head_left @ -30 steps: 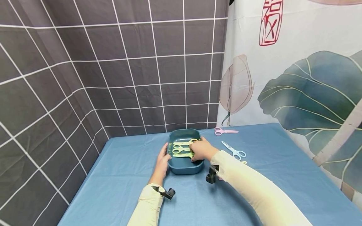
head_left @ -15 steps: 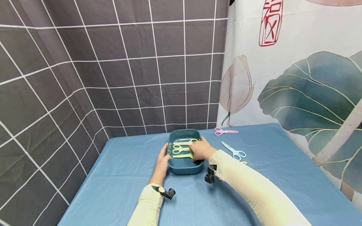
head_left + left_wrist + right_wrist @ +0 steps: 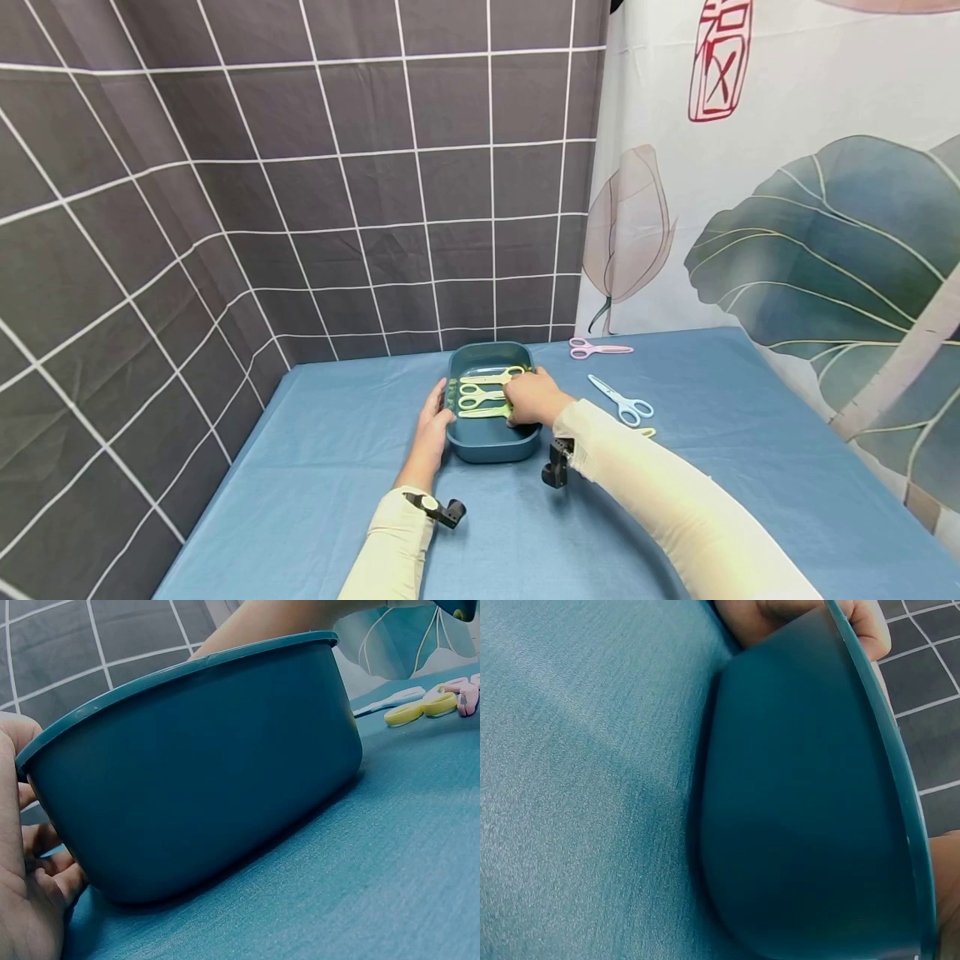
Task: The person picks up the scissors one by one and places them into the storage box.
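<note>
A dark teal plastic basin stands on the table, with yellow-green scissors lying side by side in it. The far pair of scissors points its blades left; the middle scissors have their handles at the left. My right hand reaches over the right rim and holds the nearest, greener scissors around the handle end; its fingertips are hidden. At the left side my left hand grips the basin, thumb at the rim and fingers against the outer wall, as the left wrist view shows too.
Right of the basin lie pink scissors at the back and light blue scissors nearer. Yellow scissors and pink scissors sit partly behind my right sleeve. A grid-patterned curtain hangs behind the blue-covered table.
Almost nothing differs. My right wrist has shifted slightly left, while the hand stays over the scissors. The left hand and the basin are where they were.
</note>
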Demonstrator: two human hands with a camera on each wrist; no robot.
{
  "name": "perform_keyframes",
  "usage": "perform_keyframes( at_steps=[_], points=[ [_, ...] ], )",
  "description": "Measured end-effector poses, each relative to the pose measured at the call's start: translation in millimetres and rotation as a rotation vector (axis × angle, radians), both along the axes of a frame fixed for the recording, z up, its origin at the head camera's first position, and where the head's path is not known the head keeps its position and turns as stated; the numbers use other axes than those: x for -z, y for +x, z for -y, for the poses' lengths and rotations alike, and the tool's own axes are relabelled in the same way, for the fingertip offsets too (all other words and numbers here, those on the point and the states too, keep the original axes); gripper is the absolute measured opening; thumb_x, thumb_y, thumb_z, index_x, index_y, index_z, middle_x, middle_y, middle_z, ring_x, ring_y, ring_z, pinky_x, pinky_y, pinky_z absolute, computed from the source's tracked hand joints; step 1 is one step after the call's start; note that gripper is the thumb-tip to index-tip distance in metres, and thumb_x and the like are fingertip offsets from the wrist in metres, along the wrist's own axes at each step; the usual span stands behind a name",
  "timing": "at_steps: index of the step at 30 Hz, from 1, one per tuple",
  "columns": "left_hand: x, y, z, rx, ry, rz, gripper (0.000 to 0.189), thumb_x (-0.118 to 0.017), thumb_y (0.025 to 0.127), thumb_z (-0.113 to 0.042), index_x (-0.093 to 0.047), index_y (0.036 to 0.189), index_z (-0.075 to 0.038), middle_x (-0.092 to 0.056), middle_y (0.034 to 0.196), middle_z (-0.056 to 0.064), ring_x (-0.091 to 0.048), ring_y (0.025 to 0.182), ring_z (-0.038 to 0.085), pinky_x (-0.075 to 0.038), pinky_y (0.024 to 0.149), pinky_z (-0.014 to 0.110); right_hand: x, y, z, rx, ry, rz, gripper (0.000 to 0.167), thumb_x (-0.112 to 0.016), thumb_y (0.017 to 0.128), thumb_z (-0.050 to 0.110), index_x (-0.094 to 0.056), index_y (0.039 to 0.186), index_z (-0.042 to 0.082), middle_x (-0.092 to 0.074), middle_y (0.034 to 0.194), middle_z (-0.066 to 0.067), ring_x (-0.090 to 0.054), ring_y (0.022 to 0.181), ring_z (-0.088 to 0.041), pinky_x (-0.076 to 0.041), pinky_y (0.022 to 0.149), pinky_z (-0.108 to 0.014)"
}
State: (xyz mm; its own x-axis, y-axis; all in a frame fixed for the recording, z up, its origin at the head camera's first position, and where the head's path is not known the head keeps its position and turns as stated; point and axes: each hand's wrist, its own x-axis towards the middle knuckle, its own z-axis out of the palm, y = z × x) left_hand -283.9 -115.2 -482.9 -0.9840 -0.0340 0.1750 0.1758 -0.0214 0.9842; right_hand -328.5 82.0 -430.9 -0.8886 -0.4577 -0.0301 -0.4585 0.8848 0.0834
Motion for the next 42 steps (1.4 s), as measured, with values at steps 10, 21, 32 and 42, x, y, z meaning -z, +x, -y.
perform_keyframes(
  at_steps=[10, 21, 32, 42],
  points=[
    [-19.5, 17.0, -3.0, 0.02, -0.023, 0.022, 0.077, -0.045, 0.078, 0.007, -0.032, 0.154, 0.008, -0.031, 0.159, 0.029, -0.026, 0.148, 0.043, -0.024, 0.119, 0.054, 3.0, 5.1, -7.0, -0.01, -0.102, -0.068, 0.028, -0.081, 0.082, 0.042, -0.066, 0.078, 0.019, -0.065, 0.093, -0.003, -0.062, 0.095, -0.026, -0.042, 0.099, -0.054],
    [-17.3, 12.2, 1.8, 0.024, -0.001, 0.016, 0.076, -0.044, 0.079, 0.008, -0.031, 0.154, 0.008, -0.03, 0.159, 0.029, -0.025, 0.148, 0.042, -0.026, 0.118, 0.053, 3.8, 17.7, -55.7, -0.072, -0.797, -0.266, 0.023, -0.07, 0.093, 0.019, -0.069, 0.11, 0.005, -0.067, 0.114, -0.013, -0.06, 0.111, -0.035, -0.046, 0.098, -0.052],
    [-18.5, 13.7, 2.2, 0.012, 0.0, 0.026, 0.076, -0.045, 0.079, 0.009, -0.032, 0.154, 0.006, -0.03, 0.159, 0.029, -0.024, 0.149, 0.041, -0.021, 0.121, 0.053, 17.5, 30.6, -122.7, -0.054, -0.884, -0.152, 0.021, -0.071, 0.092, 0.008, -0.067, 0.113, 0.005, -0.069, 0.111, -0.012, -0.065, 0.107, -0.032, -0.051, 0.094, -0.052],
    [-16.6, 14.2, 0.8, 0.017, -0.001, 0.024, 0.077, -0.044, 0.078, 0.009, -0.031, 0.154, 0.007, -0.03, 0.159, 0.029, -0.025, 0.149, 0.042, -0.022, 0.12, 0.054, 45.0, 56.5, -163.9, -0.056, -0.943, 0.065, 0.024, -0.072, 0.092, 0.006, -0.066, 0.116, 0.006, -0.071, 0.107, -0.01, -0.065, 0.092, -0.014, -0.053, 0.078, -0.03]
  ],
)
